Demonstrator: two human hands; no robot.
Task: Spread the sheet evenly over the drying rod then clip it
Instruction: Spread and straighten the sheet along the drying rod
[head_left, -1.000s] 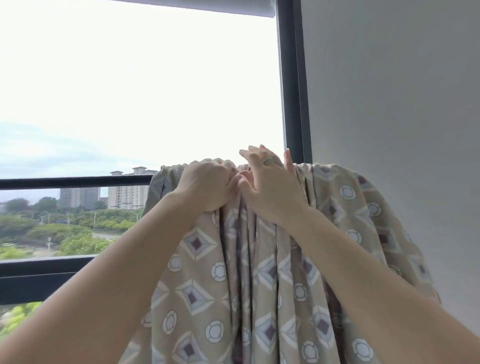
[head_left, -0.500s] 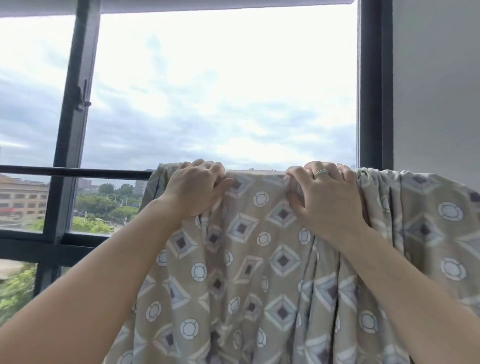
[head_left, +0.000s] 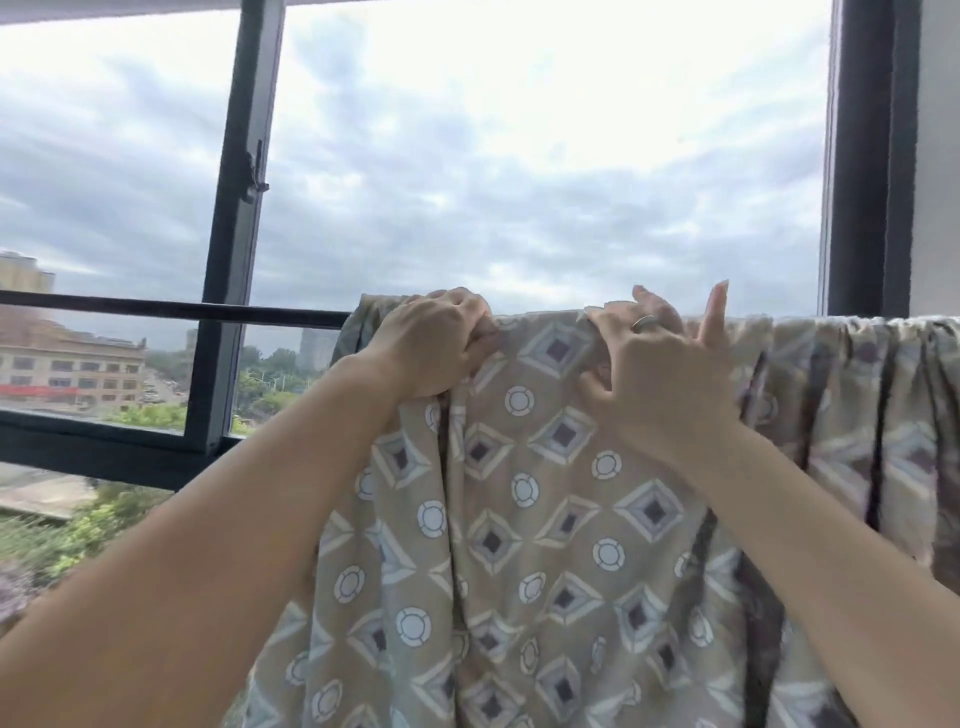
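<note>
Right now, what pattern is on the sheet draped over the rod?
Tan sheet printed with grey-purple diamonds and white ringed circles; the head view shows it.

- The left hand (head_left: 431, 348) and right hand (head_left: 654, 364), touching 1 second ago, now grip the sheet (head_left: 545, 467) apart.
- The right little finger now sticks up.
</note>
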